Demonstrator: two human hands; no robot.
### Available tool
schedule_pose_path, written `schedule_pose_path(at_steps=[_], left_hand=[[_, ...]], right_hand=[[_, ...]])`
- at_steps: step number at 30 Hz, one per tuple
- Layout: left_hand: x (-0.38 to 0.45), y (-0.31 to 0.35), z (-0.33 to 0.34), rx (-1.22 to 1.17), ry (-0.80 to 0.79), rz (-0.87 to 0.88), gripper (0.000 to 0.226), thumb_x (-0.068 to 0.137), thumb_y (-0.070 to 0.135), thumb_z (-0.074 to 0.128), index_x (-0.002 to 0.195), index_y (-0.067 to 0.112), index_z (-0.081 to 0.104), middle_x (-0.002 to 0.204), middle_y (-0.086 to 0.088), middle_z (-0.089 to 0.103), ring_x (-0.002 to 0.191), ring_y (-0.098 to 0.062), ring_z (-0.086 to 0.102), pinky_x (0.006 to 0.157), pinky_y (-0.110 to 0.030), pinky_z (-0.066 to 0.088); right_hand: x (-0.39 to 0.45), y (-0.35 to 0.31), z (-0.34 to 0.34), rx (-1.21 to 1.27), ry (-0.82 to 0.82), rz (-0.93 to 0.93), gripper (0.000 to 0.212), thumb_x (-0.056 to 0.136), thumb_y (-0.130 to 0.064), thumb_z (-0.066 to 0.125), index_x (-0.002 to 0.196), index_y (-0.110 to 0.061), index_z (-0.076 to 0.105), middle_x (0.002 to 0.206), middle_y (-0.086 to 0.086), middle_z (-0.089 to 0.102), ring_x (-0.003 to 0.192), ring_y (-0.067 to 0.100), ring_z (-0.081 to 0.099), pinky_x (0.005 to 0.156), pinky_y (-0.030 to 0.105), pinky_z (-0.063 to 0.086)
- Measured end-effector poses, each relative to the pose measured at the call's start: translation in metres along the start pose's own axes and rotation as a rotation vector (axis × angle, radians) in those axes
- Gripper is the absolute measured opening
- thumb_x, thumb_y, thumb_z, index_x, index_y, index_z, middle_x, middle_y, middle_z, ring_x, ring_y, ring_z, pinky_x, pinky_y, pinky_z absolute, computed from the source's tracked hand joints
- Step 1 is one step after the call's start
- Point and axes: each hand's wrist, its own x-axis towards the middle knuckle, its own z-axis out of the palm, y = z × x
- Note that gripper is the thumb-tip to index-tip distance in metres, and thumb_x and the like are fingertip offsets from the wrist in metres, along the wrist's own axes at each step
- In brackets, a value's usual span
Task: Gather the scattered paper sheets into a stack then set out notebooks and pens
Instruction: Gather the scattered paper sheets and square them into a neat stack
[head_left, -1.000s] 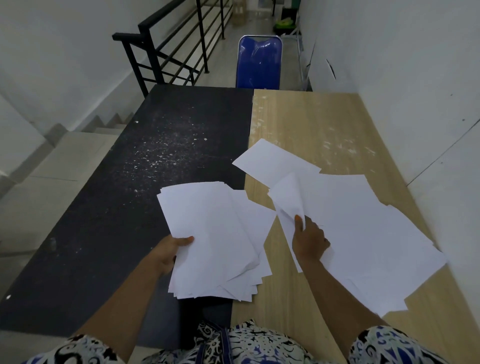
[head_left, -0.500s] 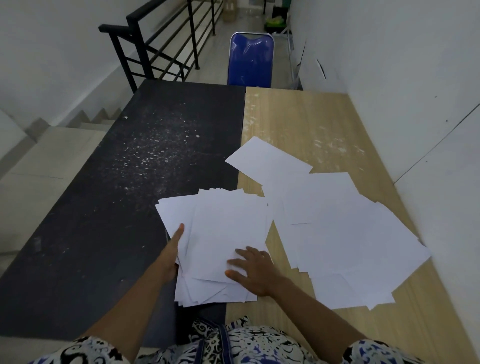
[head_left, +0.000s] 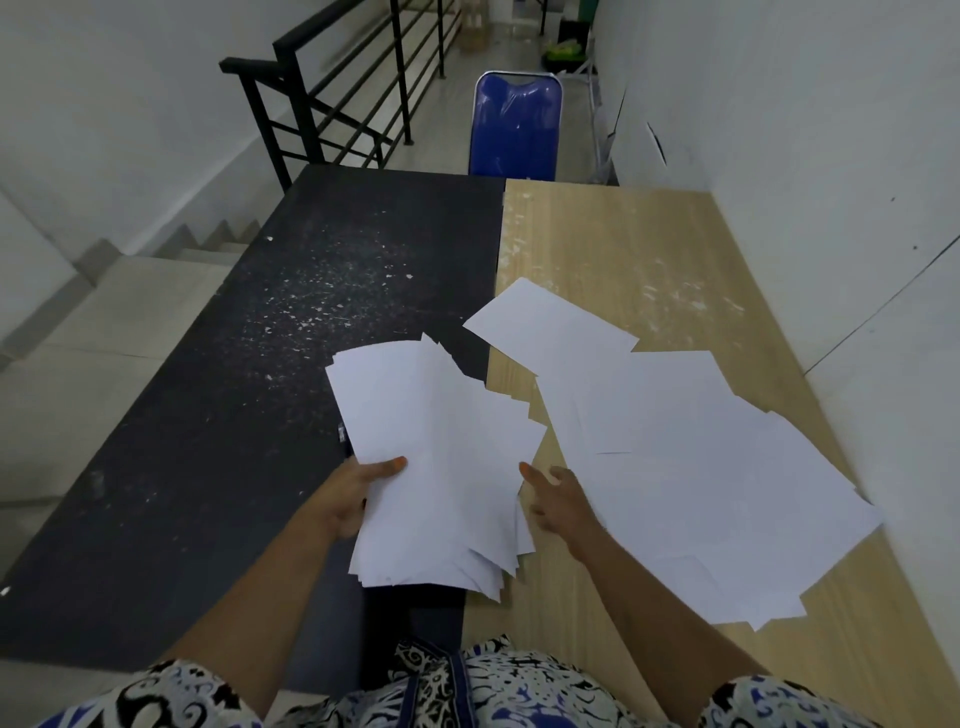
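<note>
Thin white paper sheets, plain rectangles with sharp corners and a matte finish, lay in two groups. A gathered stack (head_left: 436, 467), uneven and fanned at the edges, sat over the near part of the tabletop across the seam between its two halves; the left hand (head_left: 348, 493) gripped its left edge, thumb on top and fingers curled under. The right hand (head_left: 558, 501) was off the stack's right edge, fingers extended and loose, gripping nothing, over the near edge of the loose spread. The loose sheets (head_left: 701, 467) overlapped in a messy spread on the right half; their count could not be told, since the layers hid each other. One single sheet (head_left: 550, 325) poked out at the far end, just crossing the seam. Two hands, two forearms, short patterned sleeves (head_left: 156, 696) in black, white and blue. The tabletop (head_left: 208, 415) had two halves: the left dark, near black, speckled with pale flecks and scratches; the right light wood-grain laminate (head_left: 649, 249) with whitish scuffs. One blue plastic-backed chair (head_left: 517, 124) stood at the far end. A black metal railing (head_left: 322, 104) with horizontal bars stood far left above descending pale stairs (head_left: 104, 322). A white wall (head_left: 831, 182) ran close along the right side, with a pale floor beyond.
</note>
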Motion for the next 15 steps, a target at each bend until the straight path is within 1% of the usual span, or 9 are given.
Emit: schedule_pose_path(at_steps=[1,2,4,6,7,8,10,13,15], left_hand=[[-0.001,0.003,0.001,-0.009,-0.004,-0.002,0.034,0.086,0.011,0.066,0.120,0.010,0.062,0.115,-0.013,0.070,0.104,-0.032,0.065,0.083,-0.045,0.055],[-0.001,0.005,0.003,-0.019,-0.004,-0.002,0.030,0.087,0.011,0.064,0.117,0.011,0.063,0.112,-0.011,0.071,0.100,-0.030,0.067,0.078,-0.042,0.056],[-0.001,0.005,0.004,-0.051,0.002,-0.007,0.026,0.089,0.011,0.062,0.115,0.011,0.064,0.109,-0.010,0.071,0.095,-0.027,0.068,0.074,-0.039,0.057],[-0.002,0.002,0.004,-0.083,0.012,-0.014,0.024,0.090,0.011,0.062,0.114,0.010,0.065,0.107,-0.010,0.072,0.093,-0.026,0.068,0.074,-0.039,0.057],[-0.003,0.000,0.003,-0.095,0.015,-0.021,0.024,0.090,0.012,0.062,0.113,0.010,0.065,0.108,-0.010,0.071,0.092,-0.026,0.068,0.075,-0.039,0.057],[-0.004,0.000,0.004,-0.103,0.017,-0.028,0.025,0.090,0.012,0.063,0.114,0.009,0.065,0.109,-0.011,0.071,0.092,-0.026,0.068,0.076,-0.039,0.057],[-0.006,-0.001,0.004,-0.115,0.014,-0.036,0.029,0.089,0.013,0.063,0.117,0.008,0.064,0.114,-0.013,0.069,0.095,-0.027,0.067,0.079,-0.041,0.056],[-0.008,-0.001,0.004,-0.148,0.015,-0.026,0.036,0.088,0.013,0.063,0.123,0.005,0.061,0.118,-0.015,0.067,0.096,-0.028,0.067,0.079,-0.039,0.057],[-0.008,-0.001,0.007,-0.179,0.021,-0.016,0.043,0.084,0.014,0.066,0.125,0.003,0.060,0.121,-0.017,0.065,0.098,-0.029,0.066,0.078,-0.038,0.058]], right_hand=[[0.000,-0.003,-0.001,0.057,-0.062,0.058,0.071,0.065,-0.070,0.071,0.117,-0.025,0.053,0.093,0.002,0.062,0.074,0.015,0.064,0.065,0.027,0.051],[-0.001,-0.006,-0.003,0.115,-0.130,0.101,0.072,0.066,-0.070,0.071,0.119,-0.024,0.054,0.094,0.003,0.063,0.075,0.017,0.065,0.066,0.030,0.053],[-0.002,-0.006,-0.002,0.253,-0.256,0.190,0.074,0.075,-0.063,0.069,0.130,-0.020,0.046,0.111,0.010,0.063,0.098,0.028,0.066,0.081,0.039,0.054],[-0.004,-0.005,0.000,0.318,-0.326,0.245,0.085,0.076,-0.060,0.069,0.141,-0.015,0.036,0.125,0.013,0.058,0.111,0.031,0.059,0.089,0.041,0.052],[-0.003,-0.002,0.001,0.298,-0.340,0.241,0.082,0.077,-0.059,0.069,0.138,-0.013,0.040,0.125,0.012,0.059,0.111,0.030,0.059,0.088,0.040,0.051],[-0.006,-0.004,0.002,0.284,-0.349,0.232,0.072,0.078,-0.059,0.068,0.129,-0.012,0.048,0.120,0.010,0.062,0.108,0.027,0.060,0.086,0.037,0.052],[-0.006,0.000,0.005,0.242,-0.347,0.203,0.065,0.078,-0.061,0.066,0.121,-0.013,0.058,0.112,0.006,0.067,0.104,0.024,0.063,0.084,0.034,0.052],[-0.001,0.005,0.012,0.189,-0.304,0.142,0.068,0.077,-0.062,0.067,0.123,-0.012,0.059,0.113,0.005,0.068,0.104,0.023,0.064,0.091,0.035,0.051],[0.002,0.009,0.017,0.206,-0.310,0.127,0.071,0.075,-0.064,0.067,0.124,-0.013,0.060,0.114,0.004,0.069,0.106,0.023,0.064,0.096,0.038,0.050]])
